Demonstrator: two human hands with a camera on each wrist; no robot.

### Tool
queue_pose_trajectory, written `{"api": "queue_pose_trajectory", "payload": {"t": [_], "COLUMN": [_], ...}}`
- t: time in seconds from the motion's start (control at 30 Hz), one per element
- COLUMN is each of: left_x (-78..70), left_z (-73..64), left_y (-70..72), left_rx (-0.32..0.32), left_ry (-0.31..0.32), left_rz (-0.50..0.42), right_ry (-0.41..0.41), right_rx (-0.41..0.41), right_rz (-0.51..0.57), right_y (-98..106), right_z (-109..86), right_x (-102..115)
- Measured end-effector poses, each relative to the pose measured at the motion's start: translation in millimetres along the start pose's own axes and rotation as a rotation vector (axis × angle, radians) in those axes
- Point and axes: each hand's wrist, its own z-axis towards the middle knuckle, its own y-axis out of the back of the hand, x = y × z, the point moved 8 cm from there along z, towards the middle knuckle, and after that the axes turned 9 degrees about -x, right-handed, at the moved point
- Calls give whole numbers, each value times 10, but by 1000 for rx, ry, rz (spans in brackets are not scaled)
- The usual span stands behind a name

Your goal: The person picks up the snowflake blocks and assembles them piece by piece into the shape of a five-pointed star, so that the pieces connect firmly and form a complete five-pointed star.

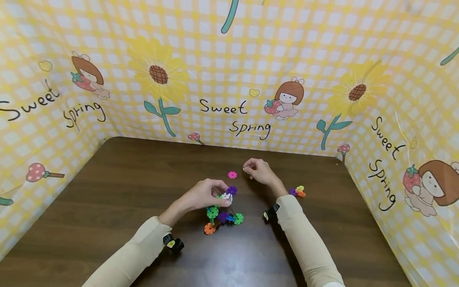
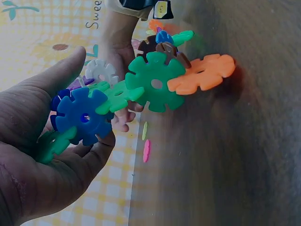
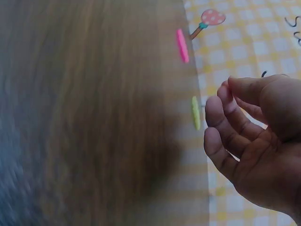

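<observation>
My left hand (image 1: 208,194) grips a built-up cluster of notched plastic discs (image 1: 212,212) between thumb and fingers. In the left wrist view a blue disc (image 2: 84,115) sits between the thumb and fingers, and green discs (image 2: 141,75) run out to an orange disc (image 2: 202,75). White, purple and brown discs belong to it too. My right hand (image 1: 260,170) is farther back over the table, its fingers loosely bent and the thumb tip at the index fingertip, with nothing seen between them. A yellow-green disc (image 3: 195,113) lies near those fingertips, a pink disc (image 3: 182,45) farther off.
A small group of joined discs (image 1: 300,193), purple, yellow and orange, lies right of my right wrist. The brown wooden table (image 1: 143,167) is bordered at the back and both sides by a yellow checked cloth (image 1: 222,71).
</observation>
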Motion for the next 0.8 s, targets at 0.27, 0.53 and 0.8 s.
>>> {"api": "queue_pose_trajectory", "payload": {"t": [0.27,0.53,0.8], "left_x": [-57,-83,-88], "left_z": [-20,7,5], "left_y": [-14,-11,34], "left_rx": [2,-11,-32], "left_ry": [-10,-2,-36], "left_rz": [20,-30,-69], "right_ry": [-10,-71,-73], "right_rx": [-4,48,88], "right_rz": [-189,-268,-268], "right_y": [21,11,-14], "right_z": [32,50,-19], "right_x": [-171,-223,-180]}}
